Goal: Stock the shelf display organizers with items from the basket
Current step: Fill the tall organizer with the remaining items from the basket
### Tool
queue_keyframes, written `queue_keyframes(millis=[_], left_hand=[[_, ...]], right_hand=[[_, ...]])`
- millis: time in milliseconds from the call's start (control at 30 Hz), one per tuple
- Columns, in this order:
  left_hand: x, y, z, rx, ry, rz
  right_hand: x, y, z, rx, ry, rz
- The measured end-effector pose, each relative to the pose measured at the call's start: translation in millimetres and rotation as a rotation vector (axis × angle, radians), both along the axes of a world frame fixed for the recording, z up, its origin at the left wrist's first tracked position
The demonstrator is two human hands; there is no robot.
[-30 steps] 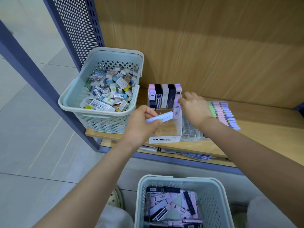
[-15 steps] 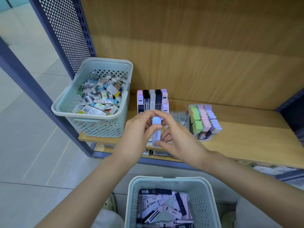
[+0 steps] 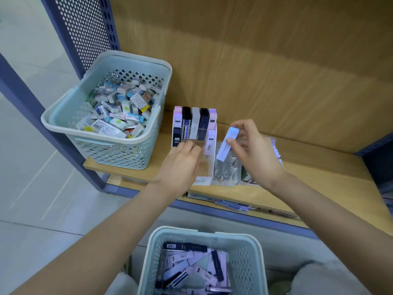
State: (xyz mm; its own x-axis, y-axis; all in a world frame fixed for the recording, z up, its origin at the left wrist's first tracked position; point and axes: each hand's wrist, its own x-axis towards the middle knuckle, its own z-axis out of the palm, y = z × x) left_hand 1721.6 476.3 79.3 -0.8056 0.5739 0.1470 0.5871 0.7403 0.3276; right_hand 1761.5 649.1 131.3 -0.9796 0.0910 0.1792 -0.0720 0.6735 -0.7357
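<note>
A clear display organizer (image 3: 209, 167) stands on the wooden shelf, its back rows holding upright pink, black, grey and lilac lead cases (image 3: 194, 122). My right hand (image 3: 255, 154) pinches a pale blue slim case (image 3: 226, 145), tilted, just right of the organizer. My left hand (image 3: 180, 165) rests with relaxed fingers on the organizer's front left part and holds nothing. A light green basket (image 3: 148, 258) with several slim cases lies below, between my knees.
A second perforated basket (image 3: 106, 133) full of small boxes sits on the shelf's left end beside a blue perforated upright (image 3: 89, 33). Another clear organizer (image 3: 227, 173) and a display of pastel items, mostly hidden by my right hand, stand to the right. Bare shelf lies further right.
The pale blue case has passed from both hands into my right hand alone and moved right. My left hand has let go and dropped onto the organizer.
</note>
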Motion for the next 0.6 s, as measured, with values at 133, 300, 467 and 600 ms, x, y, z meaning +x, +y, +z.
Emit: queue_keyframes(millis=[133,300,467,600], left_hand=[[-10.4,-0.6,-24.7,-0.134,-0.007,-0.003],[-14.5,-3.7,-41.7,-0.113,-0.019,0.011],[-14.6,-9.6,-48.5,-0.077,-0.040,0.034],[-14.3,-11.2,-45.6,-0.056,-0.037,0.017]], right_hand=[[-32.2,-5.6,-10.0,0.065,0.012,0.034],[-69.5,-12.1,-25.6,0.220,0.033,0.082],[-86.6,-9.6,-37.3,0.490,-0.023,0.092],[-89.2,-11.4,-39.7,0.476,0.032,0.057]])
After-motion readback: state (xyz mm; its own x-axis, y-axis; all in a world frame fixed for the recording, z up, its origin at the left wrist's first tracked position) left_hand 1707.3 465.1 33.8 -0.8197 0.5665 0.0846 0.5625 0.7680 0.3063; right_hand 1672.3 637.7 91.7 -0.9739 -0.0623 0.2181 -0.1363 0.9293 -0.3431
